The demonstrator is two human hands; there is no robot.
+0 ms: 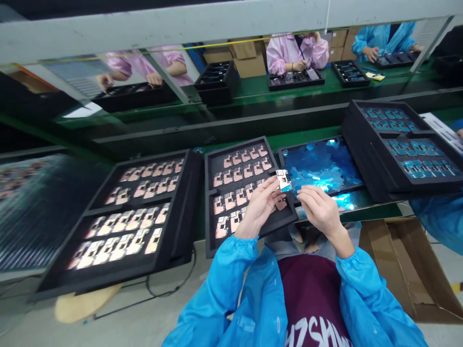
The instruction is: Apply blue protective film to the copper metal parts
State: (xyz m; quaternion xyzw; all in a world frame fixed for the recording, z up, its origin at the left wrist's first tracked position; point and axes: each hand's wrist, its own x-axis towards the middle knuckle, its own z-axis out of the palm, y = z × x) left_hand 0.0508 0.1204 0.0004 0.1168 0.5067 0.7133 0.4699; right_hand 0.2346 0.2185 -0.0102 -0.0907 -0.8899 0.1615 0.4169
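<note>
Above the table (pixel 307 136), my left hand (pixel 258 208) pinches a thin, seemingly light part (pixel 283 179) edgewise; right hand (pixel 320 210) fingertips press together.

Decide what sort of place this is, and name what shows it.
Probably an electronics assembly line: black compartment trays of small copper-coloured metal parts, a long green workbench, and people in pink and blue smocks working.

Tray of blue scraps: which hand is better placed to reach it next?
Probably the right hand: it sits at the near edge of the tray of blue scraps, while the left hand pinches a small part over the tray of copper pieces.
</note>
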